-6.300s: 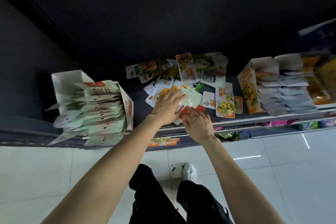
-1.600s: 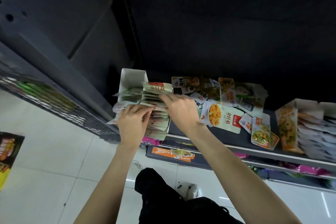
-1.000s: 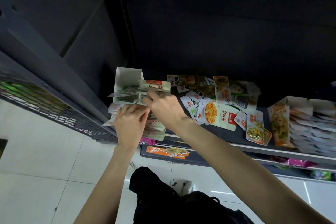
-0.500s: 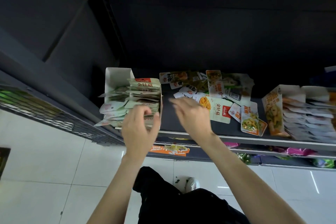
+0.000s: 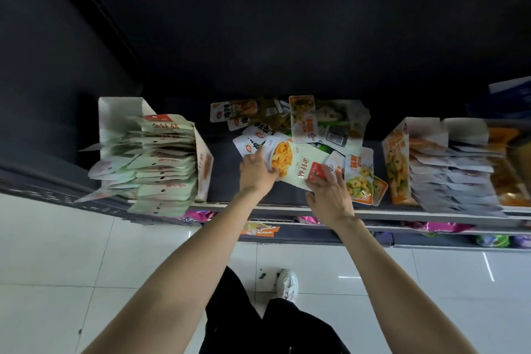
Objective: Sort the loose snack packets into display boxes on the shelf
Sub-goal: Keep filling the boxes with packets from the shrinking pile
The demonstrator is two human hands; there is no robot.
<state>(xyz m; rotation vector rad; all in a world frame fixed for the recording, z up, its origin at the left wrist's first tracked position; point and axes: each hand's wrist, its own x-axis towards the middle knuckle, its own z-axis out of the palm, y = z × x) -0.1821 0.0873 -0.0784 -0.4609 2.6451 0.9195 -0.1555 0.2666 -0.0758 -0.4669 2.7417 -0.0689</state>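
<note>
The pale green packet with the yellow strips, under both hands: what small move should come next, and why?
Probably lift the pale green packet with yellow strips off the loose pile and carry it left to the white cardboard display box. The left hand and the right hand both touch it, and that box already holds matching pale green packets.

Dark back panel (image 5: 287,37) behind shelf (image 5: 287,208), unlit up top. Dark upright (image 5: 94,8) runs diag at left. Floor (image 5: 71,267): glossy white tiles w/ thin grout lines, bright light streaks reflected at right. Lower shelf (image 5: 316,237) below, partly in shadow.
</note>
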